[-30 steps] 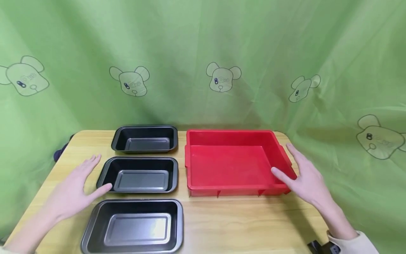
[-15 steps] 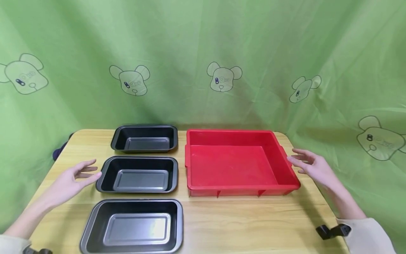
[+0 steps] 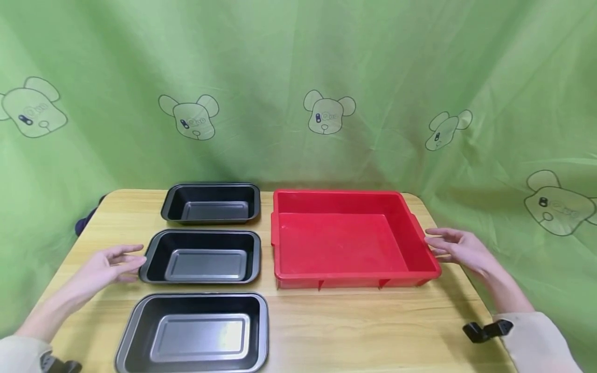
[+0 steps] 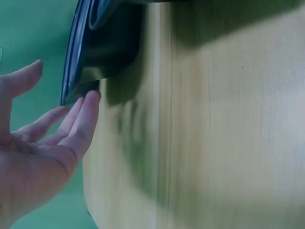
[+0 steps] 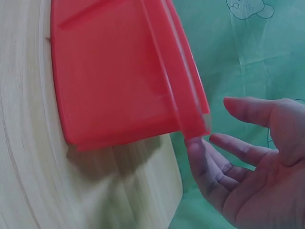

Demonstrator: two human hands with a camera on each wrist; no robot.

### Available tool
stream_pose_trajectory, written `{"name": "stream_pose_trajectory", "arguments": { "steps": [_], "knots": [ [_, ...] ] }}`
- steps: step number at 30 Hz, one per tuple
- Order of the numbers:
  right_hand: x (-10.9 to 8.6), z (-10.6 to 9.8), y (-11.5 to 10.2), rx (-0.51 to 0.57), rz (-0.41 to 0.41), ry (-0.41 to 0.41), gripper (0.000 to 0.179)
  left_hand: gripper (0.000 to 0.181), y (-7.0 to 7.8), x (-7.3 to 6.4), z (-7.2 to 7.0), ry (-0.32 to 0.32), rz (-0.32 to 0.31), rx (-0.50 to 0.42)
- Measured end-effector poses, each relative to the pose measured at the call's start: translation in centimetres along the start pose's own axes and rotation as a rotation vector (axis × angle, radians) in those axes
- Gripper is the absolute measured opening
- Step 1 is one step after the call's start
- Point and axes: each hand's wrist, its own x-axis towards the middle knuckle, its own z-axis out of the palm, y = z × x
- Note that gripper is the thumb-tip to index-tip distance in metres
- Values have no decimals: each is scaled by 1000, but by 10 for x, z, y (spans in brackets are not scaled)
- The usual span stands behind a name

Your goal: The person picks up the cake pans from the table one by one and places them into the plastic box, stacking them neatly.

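Observation:
In the head view my left hand (image 3: 102, 269) is at the left end of the middle black loaf pan (image 3: 207, 265). The left wrist view shows the fingertips right at the underside of the pan's rim (image 4: 71, 62), the thumb standing apart from it. On the other side, my right hand (image 3: 462, 252) is beside the right edge of a red plastic tray (image 3: 336, 243). Seen from the right wrist, its fingertips come up under the tray's overhanging lip (image 5: 178, 76), while the thumb is held away from the lip. Both the pan and the tray rest on the table.
A second black loaf pan (image 3: 214, 210) stands behind the middle one, and a larger black pan (image 3: 200, 336) in front. Wooden table (image 3: 354, 331) shows before the tray. A green curtain (image 3: 261, 57) with mouse-like heads hangs close behind and around the table.
Both hands have moved outward from over the pan and tray edges and lowered to the outer rims. Their widely spread fingers have drawn closer together. The pans and tray stay in place.

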Motion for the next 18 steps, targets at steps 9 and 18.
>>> {"name": "stream_pose_trajectory", "arguments": {
  "steps": [9,18],
  "knots": [
    [12,0,11,23,1,-18,63,75,-5,12,4,-31,-21,-120],
    [17,-1,14,78,15,-35,63,69,-8,21,3,-39,-29,-189]
  ]
}}
